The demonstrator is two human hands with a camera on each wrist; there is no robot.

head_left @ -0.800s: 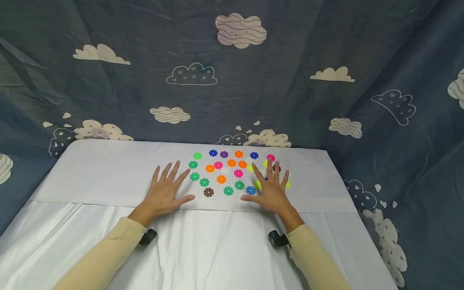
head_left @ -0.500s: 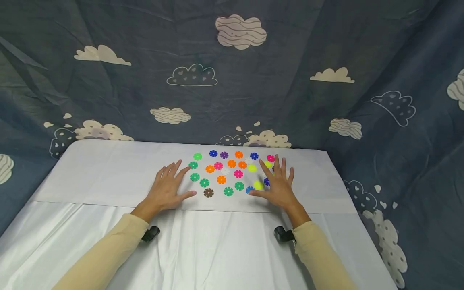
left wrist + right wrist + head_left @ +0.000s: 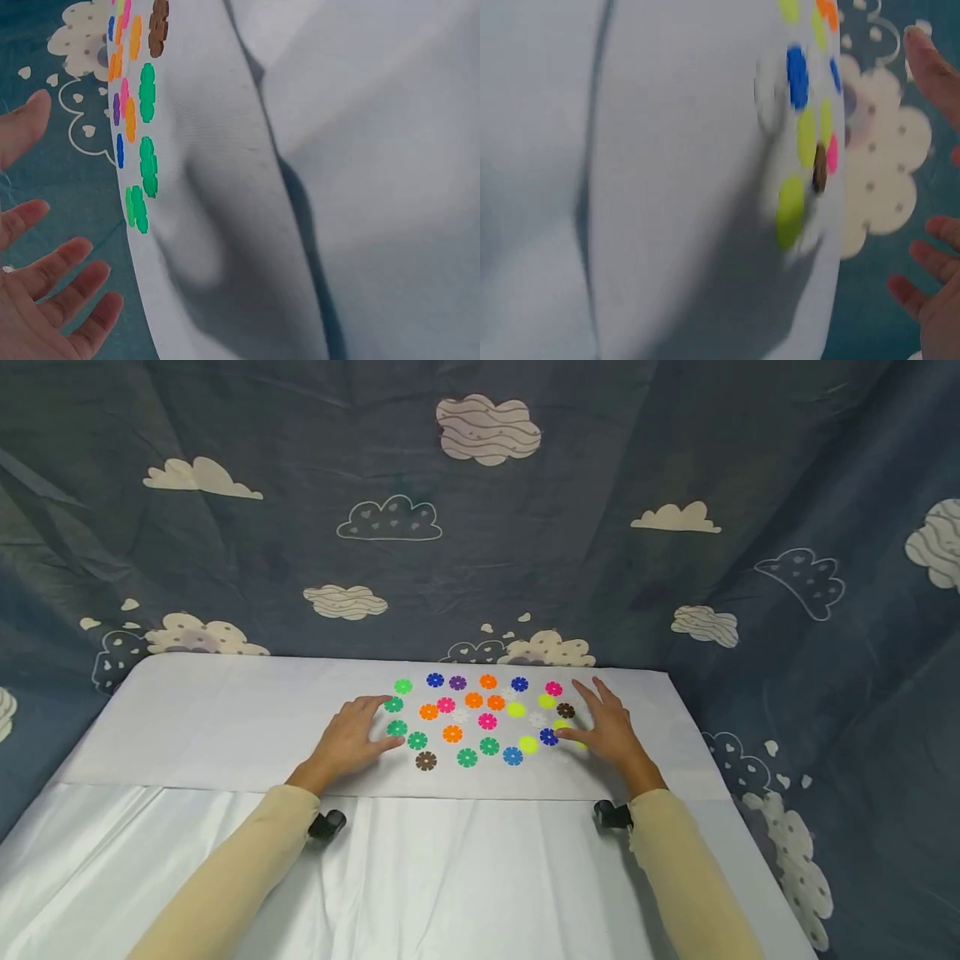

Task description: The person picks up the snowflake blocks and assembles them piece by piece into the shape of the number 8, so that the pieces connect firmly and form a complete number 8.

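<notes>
Many flat, notched flower-shaped discs lie scattered on the white cloth, among them an orange disc (image 3: pixel 452 734), a pink disc (image 3: pixel 487 721) and a purple disc (image 3: pixel 457 682). At the left edge of the spread, my left hand (image 3: pixel 345 742) hovers with fingers spread and nothing held; its fingertips are near a green disc (image 3: pixel 393 704). Opposite it, my right hand (image 3: pixel 611 735) is held above the right side, thumb over a dark blue disc (image 3: pixel 549 737) and a yellow disc partly hidden. Both wrist views show loose, empty fingers and shadows on the cloth.
The white table cloth (image 3: pixel 225 718) has a seam or fold across its front part. Behind the table hangs a dark blue curtain (image 3: pixel 285 560) with a cloud print. A dark wrist camera (image 3: pixel 327 825) sits on the left wrist and another camera (image 3: pixel 611 815) on the right.
My right hand has moved to the right, uncovering yellow, white, brown and blue discs. The left hand has turned slightly, its fingers now bunched closer. The discs appear to stay in place.
</notes>
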